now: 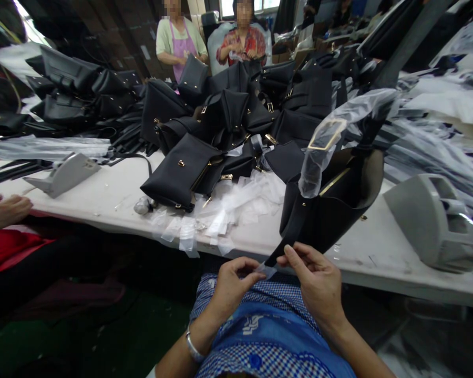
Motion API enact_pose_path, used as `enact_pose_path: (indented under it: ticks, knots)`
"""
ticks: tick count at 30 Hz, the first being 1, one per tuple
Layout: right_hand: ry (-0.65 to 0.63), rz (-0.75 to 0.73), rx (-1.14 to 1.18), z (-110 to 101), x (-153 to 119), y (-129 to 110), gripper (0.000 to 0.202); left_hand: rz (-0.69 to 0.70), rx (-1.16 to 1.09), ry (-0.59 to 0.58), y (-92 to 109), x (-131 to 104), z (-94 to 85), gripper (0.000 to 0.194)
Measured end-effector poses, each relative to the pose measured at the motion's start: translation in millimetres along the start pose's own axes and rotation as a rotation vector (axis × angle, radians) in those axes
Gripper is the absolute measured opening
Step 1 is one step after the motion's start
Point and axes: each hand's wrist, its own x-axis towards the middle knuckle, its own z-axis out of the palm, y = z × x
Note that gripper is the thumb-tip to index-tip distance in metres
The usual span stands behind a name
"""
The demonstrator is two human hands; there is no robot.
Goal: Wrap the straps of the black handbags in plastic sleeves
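Observation:
A black handbag stands open-topped at the table's front edge, its handle wrapped in clear plastic film around a gold buckle. From the bag a dark strap runs down toward me. My left hand pinches a small clear plastic piece at the strap's lower end. The fingers of my right hand close on the strap just above that, thumb against forefinger.
Black bags are heaped across the white table. Clear plastic strips lie near its front edge. Grey tape dispensers stand left and right. Another person's hand is at far left; two people stand behind the pile.

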Motion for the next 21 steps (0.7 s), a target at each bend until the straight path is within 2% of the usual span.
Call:
enact_pose_path:
  ticks: [21]
  knots:
    - [0.054, -0.031, 0.039, -2.5, -3.9, 5.9, 0.025, 0.009, 0.011, -0.001, 6.0, -6.4, 3.5, 0.011]
